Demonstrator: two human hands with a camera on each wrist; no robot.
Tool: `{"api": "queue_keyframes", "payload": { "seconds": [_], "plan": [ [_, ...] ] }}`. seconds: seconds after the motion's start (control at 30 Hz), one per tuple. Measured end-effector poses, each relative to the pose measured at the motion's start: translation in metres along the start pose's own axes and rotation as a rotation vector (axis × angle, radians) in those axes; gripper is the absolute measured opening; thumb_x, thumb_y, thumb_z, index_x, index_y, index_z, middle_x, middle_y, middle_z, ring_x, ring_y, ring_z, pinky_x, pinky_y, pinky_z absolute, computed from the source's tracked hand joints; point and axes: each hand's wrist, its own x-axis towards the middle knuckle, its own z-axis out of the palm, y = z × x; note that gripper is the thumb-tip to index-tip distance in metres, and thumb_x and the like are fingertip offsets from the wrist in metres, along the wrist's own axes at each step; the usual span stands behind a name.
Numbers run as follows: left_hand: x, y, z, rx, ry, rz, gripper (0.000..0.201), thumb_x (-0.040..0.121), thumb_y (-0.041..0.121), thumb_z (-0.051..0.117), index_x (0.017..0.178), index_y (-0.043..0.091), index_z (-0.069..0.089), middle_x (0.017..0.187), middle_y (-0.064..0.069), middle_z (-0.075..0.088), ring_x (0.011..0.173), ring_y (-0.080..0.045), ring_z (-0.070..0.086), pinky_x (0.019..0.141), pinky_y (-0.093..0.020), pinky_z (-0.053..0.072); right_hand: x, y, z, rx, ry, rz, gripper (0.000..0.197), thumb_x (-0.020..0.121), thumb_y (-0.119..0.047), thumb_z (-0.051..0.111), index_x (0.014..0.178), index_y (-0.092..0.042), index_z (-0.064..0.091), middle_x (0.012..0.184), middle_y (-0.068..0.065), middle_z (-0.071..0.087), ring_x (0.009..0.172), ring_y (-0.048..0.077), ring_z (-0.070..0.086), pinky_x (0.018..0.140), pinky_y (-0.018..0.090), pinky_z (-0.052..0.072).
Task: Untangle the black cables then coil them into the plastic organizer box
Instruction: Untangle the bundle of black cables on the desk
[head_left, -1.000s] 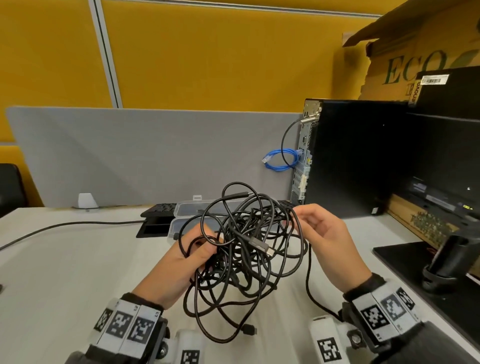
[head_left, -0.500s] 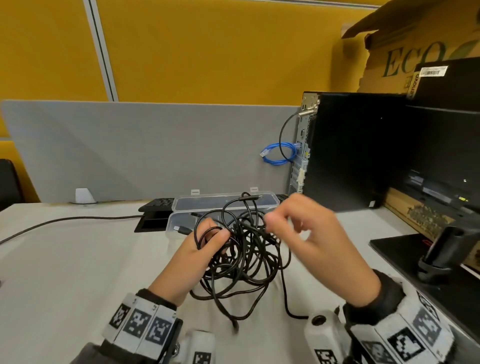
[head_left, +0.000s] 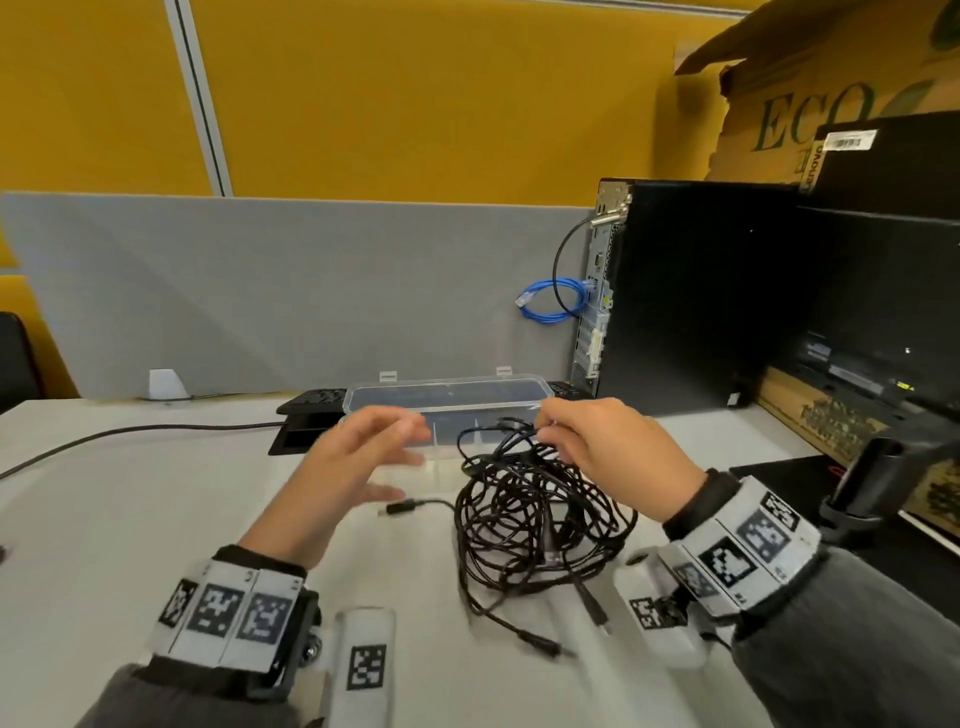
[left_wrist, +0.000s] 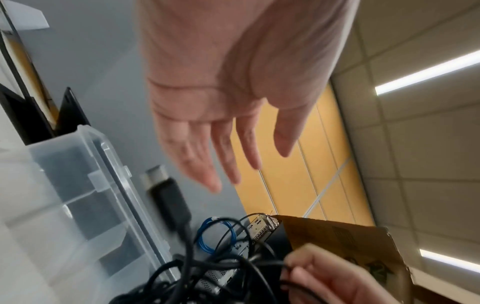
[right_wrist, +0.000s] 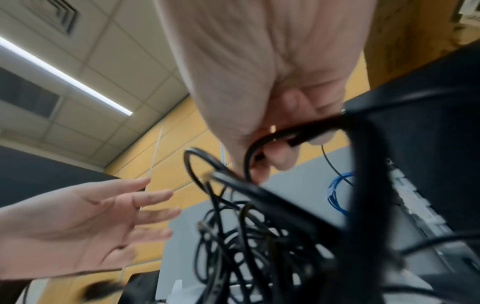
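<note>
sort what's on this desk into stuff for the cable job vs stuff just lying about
For the job: black cables, held by the right hand; organizer box; left hand, open.

Lying about: PC tower, blue cable, keyboard, cardboard box.

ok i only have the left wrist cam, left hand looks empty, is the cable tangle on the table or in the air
Observer: Head view: the tangle of black cables has its lower loops resting on the white table, while the right hand holds up the top.
Operator: how is the right hand gripping it
Observer: Right wrist view: its fingers curl round a single black strand, not the whole bunch.
Operator: any loose ends i can't see
Observer: Head view: two plug ends trail out of the tangle toward the person.
</note>
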Motion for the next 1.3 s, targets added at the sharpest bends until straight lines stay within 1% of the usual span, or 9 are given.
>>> {"api": "queue_keyframes", "payload": {
  "seconds": [0.1,0.23,0.5,0.6,0.7,0.9,1.03,1.17,1.3],
  "plan": [
    [0.003,-0.008,0.006,0.148,0.032,0.170,0.045,0.070,0.047,0.075,0.110,0.040,0.055,0.117,0.018,0.060,0.111,-0.001,0.054,0.089,-0.023,0.042,0.005,-0.013,-0.005,-0.080,-0.036,-0.215,0.020,0.098,-0.033,0.039,0.105,-0.029,0.057,0.096,-0.015,0.057,0.089,0.005,0.050,0.059,0.016,0.032],
    [-0.002,-0.018,0.026,0.361,-0.274,0.161,0.065,0.065,0.040,0.078,0.118,0.051,0.042,0.115,0.036,0.054,0.110,0.016,0.048,0.089,-0.010,0.040,0.011,-0.022,-0.004,0.107,0.115,-0.334,0.016,0.096,-0.031,0.046,0.099,-0.026,0.061,0.087,-0.013,0.061,0.078,0.001,0.054,0.061,0.016,0.039],
    [0.003,-0.026,0.008,0.245,-0.187,0.075,0.026,0.074,0.024,0.076,0.092,0.037,0.062,0.108,-0.023,0.058,0.083,-0.021,0.063,0.082,-0.031,0.055,0.016,0.021,-0.024,1.090,0.722,0.409,0.015,0.097,-0.015,0.037,0.090,-0.014,0.050,0.063,-0.004,0.042,0.043,0.004,0.040,0.040,0.020,0.030],
    [0.003,-0.027,0.012,0.288,-0.217,0.085,0.025,0.070,0.041,0.074,0.092,0.039,0.062,0.106,-0.024,0.057,0.078,-0.018,0.059,0.083,-0.038,0.053,0.021,0.032,-0.013,0.548,0.526,0.384,0.024,0.099,-0.022,0.028,0.113,-0.021,0.048,0.089,-0.001,0.054,0.076,0.013,0.055,0.063,0.029,0.046],
    [0.004,-0.029,0.019,0.296,-0.235,0.104,0.020,0.075,0.034,0.071,0.090,0.040,0.061,0.102,-0.023,0.058,0.084,-0.028,0.059,0.087,-0.041,0.049,0.014,0.014,0.011,-0.232,0.293,0.101,0.041,0.093,-0.031,0.032,0.133,-0.030,0.040,0.127,0.000,0.048,0.119,0.022,0.043,0.098,0.050,0.032],
    [0.006,-0.030,0.017,0.273,-0.138,0.114,0.016,0.073,0.037,0.073,0.087,0.036,0.065,0.099,-0.013,0.064,0.096,-0.035,0.057,0.090,-0.045,0.047,0.011,-0.018,0.029,-0.180,-0.227,-0.228,0.031,0.099,-0.040,0.030,0.097,-0.019,0.053,0.093,-0.004,0.056,0.087,0.013,0.053,0.086,0.032,0.040],
    [0.006,-0.031,0.011,0.229,-0.203,0.084,0.032,0.076,0.017,0.074,0.099,0.038,0.065,0.096,0.007,0.070,0.083,-0.017,0.065,0.069,-0.022,0.053,0.012,-0.008,0.010,0.315,0.209,-0.202,0.030,0.098,-0.031,0.039,0.069,-0.035,0.036,0.063,-0.013,0.040,0.062,-0.002,0.044,0.062,0.012,0.034],
    [0.005,-0.029,0.012,0.232,-0.232,0.093,0.040,0.081,0.010,0.069,0.105,0.040,0.061,0.098,0.020,0.069,0.093,0.001,0.064,0.079,-0.012,0.048,0.008,-0.009,0.009,0.518,0.537,-0.088,0.033,0.096,-0.038,0.033,0.071,-0.018,0.044,0.060,0.006,0.041,0.056,0.012,0.039,0.053,0.016,0.031],
    [0.003,-0.029,0.010,0.308,-0.288,0.082,0.040,0.078,0.017,0.072,0.106,0.042,0.058,0.092,0.028,0.067,0.089,0.006,0.063,0.075,-0.008,0.045,0.012,-0.004,0.015,0.674,0.702,0.055,0.031,0.097,-0.015,0.042,0.067,-0.023,0.038,0.062,-0.005,0.034,0.054,0.003,0.036,0.052,0.012,0.031]
  ]
}}
